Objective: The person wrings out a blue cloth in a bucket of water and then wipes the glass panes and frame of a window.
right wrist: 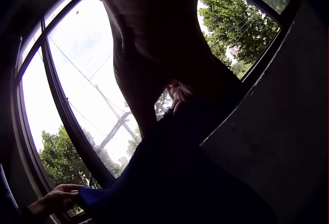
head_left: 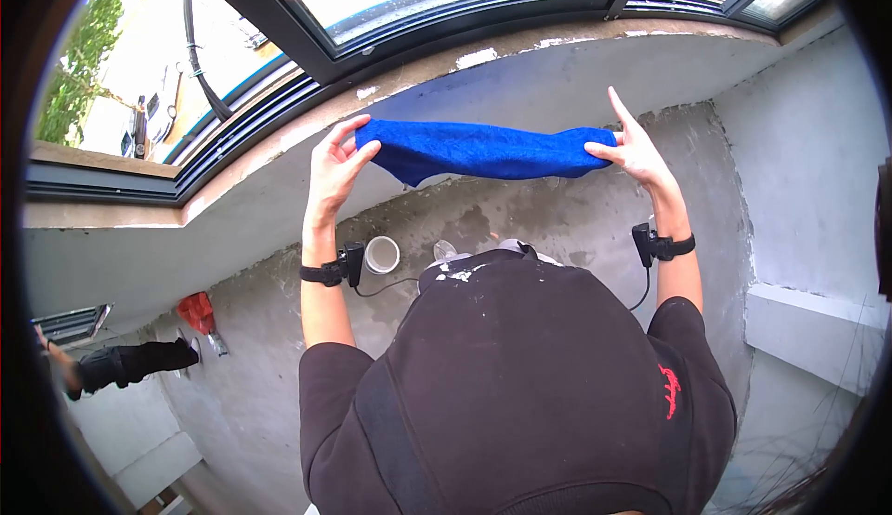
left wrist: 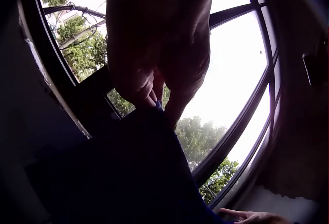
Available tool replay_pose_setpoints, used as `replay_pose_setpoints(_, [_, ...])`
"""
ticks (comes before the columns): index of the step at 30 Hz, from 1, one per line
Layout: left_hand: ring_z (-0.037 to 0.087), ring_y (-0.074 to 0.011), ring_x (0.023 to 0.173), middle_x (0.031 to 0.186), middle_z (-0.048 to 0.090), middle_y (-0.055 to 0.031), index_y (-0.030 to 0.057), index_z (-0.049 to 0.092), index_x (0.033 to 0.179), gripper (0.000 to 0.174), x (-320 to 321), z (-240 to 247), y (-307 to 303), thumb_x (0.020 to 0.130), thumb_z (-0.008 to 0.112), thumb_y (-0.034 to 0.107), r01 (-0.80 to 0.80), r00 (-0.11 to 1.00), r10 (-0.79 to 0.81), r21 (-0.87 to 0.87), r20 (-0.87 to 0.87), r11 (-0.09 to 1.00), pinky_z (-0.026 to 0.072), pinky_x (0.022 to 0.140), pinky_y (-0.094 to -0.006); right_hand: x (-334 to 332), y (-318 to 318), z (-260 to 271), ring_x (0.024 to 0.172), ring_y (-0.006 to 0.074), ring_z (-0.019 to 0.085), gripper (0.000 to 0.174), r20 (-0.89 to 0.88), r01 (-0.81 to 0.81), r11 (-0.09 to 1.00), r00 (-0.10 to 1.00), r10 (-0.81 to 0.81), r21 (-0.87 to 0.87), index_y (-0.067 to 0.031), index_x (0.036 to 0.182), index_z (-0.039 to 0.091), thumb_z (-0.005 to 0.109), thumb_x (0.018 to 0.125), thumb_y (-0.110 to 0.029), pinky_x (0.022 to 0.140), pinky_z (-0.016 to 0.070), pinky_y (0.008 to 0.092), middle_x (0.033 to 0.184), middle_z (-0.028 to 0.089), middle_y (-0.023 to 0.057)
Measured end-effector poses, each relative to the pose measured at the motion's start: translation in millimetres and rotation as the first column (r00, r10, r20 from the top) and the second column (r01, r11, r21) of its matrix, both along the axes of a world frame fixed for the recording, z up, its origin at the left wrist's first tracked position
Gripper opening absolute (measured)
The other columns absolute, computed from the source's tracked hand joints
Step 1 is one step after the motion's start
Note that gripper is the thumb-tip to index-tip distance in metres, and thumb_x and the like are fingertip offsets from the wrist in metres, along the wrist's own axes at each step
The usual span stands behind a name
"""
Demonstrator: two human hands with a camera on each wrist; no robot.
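Observation:
A blue cloth point(head_left: 483, 151) stretches sideways between my two hands in the head view, in front of the low wall under the window. My left hand point(head_left: 333, 169) pinches its left end between thumb and fingers, and a loose corner hangs just beside it. At the other end my right hand point(head_left: 641, 154) grips the cloth, with one finger pointing up and away. Both wrist views are dark; the left wrist view has the cloth point(left wrist: 123, 167) hanging from the pinching fingertips. In the right wrist view the cloth point(right wrist: 175, 167) drapes down below the hand.
A dark-framed window point(head_left: 465, 27) runs above a rough sill point(head_left: 418, 78). On the stained concrete floor point(head_left: 269, 329) stand a white bucket point(head_left: 382, 255) and, farther left, a red bag point(head_left: 195, 312). Another person's dark-trousered leg point(head_left: 139, 363) shows at the far left. A grey wall point(head_left: 808, 162) rises on the right.

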State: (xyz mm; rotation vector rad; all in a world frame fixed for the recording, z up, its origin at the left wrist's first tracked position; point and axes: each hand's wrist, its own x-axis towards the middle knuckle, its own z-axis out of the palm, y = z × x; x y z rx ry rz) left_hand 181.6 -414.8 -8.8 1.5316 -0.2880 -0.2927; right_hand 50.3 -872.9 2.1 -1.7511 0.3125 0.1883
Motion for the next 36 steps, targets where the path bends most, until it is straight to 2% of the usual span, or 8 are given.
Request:
replay_pose_setpoints(9, [0.066, -0.0122, 0.098, 0.111, 0.066, -0.0042, -0.0014, 0.072, 0.110, 0.023, 6, 5, 31, 0.089, 0.076, 0.005, -0.105, 0.966, 0.020, 0.319, 0.259, 0.942, 0.0543, 0.089, -0.0252, 2, 1, -6, 0.096, 0.0058, 0.064, 0.038, 0.061, -0.084, 0.996, 0.995, 0.082, 0.039, 0.0019, 0.128, 0.066, 0.073, 0.094, -0.015, 0.092, 0.0490, 0.0224, 0.109, 0.073, 0.0047])
replay_pose_setpoints(14, [0.065, -0.0126, 0.102, 0.113, 0.064, -0.0046, 0.0020, 0.072, 0.114, 0.027, 6, 3, 35, 0.088, 0.075, 0.002, -0.051, 0.989, 0.020, 0.212, 0.145, 0.976, 0.0543, 0.089, -0.0253, 8, 5, -15, 0.089, 0.0062, 0.064, 0.032, 0.139, -0.032, 0.992, 0.989, 0.048, -0.120, 0.0019, 0.121, 0.069, 0.073, 0.094, -0.013, 0.084, 0.0502, 0.0216, 0.099, 0.075, 0.0047])
replay_pose_setpoints(22, [0.066, -0.0277, 0.096, 0.107, 0.064, -0.0133, -0.0007, 0.071, 0.102, 0.016, 4, 10, 28, 0.088, 0.072, 0.007, -0.344, 0.779, -0.142, 0.605, 0.611, 0.718, 0.0531, 0.086, -0.0366, 13, 2, -17, 0.086, 0.0079, 0.067, 0.028, 0.178, 0.090, 0.994, 0.979, -0.100, 0.064, 0.0047, 0.113, 0.071, 0.074, 0.093, -0.014, 0.082, 0.0521, 0.0226, 0.093, 0.076, 0.0052])
replay_pose_setpoints(25, [0.067, -0.0306, 0.091, 0.102, 0.069, -0.0122, 0.0008, 0.069, 0.091, 0.013, 12, 6, 32, 0.087, 0.074, 0.012, -0.389, 0.695, -0.120, 0.511, 0.709, 0.767, 0.0504, 0.086, -0.0384, 18, 8, -26, 0.078, 0.0108, 0.067, 0.028, 0.268, 0.157, 0.960, 0.959, -0.093, -0.230, -0.0007, 0.107, 0.074, 0.078, 0.090, -0.022, 0.071, 0.0519, 0.0276, 0.091, 0.076, 0.0069])
replay_pose_setpoints(29, [0.059, -0.0104, 0.069, 0.075, 0.067, -0.0095, -0.0017, 0.061, 0.096, 0.018, 11, -7, 25, 0.099, 0.065, 0.015, -0.233, 0.942, 0.095, 0.426, 0.321, 0.874, 0.0490, 0.065, -0.0283, 32, 34, -28, 0.070, 0.0280, 0.060, 0.026, 0.597, 0.401, 0.631, 0.792, 0.125, -0.664, -0.0014, 0.088, 0.070, 0.076, 0.088, -0.026, 0.065, 0.0502, 0.0387, 0.084, 0.057, 0.0107])
replay_pose_setpoints(30, [0.055, -0.0082, 0.064, 0.072, 0.065, -0.0083, -0.0020, 0.060, 0.096, 0.018, 13, -11, 22, 0.099, 0.064, 0.016, -0.250, 0.941, 0.110, 0.440, 0.319, 0.863, 0.0472, 0.061, -0.0265, 43, 39, -38, 0.065, 0.0269, 0.060, 0.029, 0.711, 0.481, 0.644, 0.688, 0.144, -0.595, -0.0011, 0.084, 0.067, 0.073, 0.091, -0.028, 0.063, 0.0488, 0.0380, 0.078, 0.061, 0.0100])
replay_pose_setpoints(32, [0.057, -0.0079, 0.062, 0.072, 0.065, -0.0067, -0.0015, 0.061, 0.096, 0.017, 20, -37, 14, 0.099, 0.065, 0.015, -0.320, 0.933, 0.201, 0.433, 0.298, 0.843, 0.0486, 0.057, -0.0267, 50, 61, -44, 0.059, 0.0225, 0.057, 0.029, 0.343, 0.333, 0.814, 0.923, -0.176, -0.476, -0.0022, 0.083, 0.066, 0.071, 0.094, -0.029, 0.059, 0.0473, 0.0377, 0.067, 0.061, 0.0081])
replay_pose_setpoints(36, [0.067, -0.0118, 0.070, 0.080, 0.068, -0.0070, -0.0031, 0.060, 0.096, 0.021, 11, -45, -22, 0.097, 0.068, 0.016, -0.182, 0.977, 0.196, 0.154, -0.082, 0.971, 0.0612, 0.060, -0.0280, 77, 103, -92, 0.054, 0.0041, 0.046, 0.033, 0.180, 0.256, 0.967, 0.952, -0.249, -0.015, 0.0000, 0.085, 0.067, 0.068, 0.098, -0.031, 0.049, 0.0369, 0.0253, 0.061, 0.055, -0.0046])
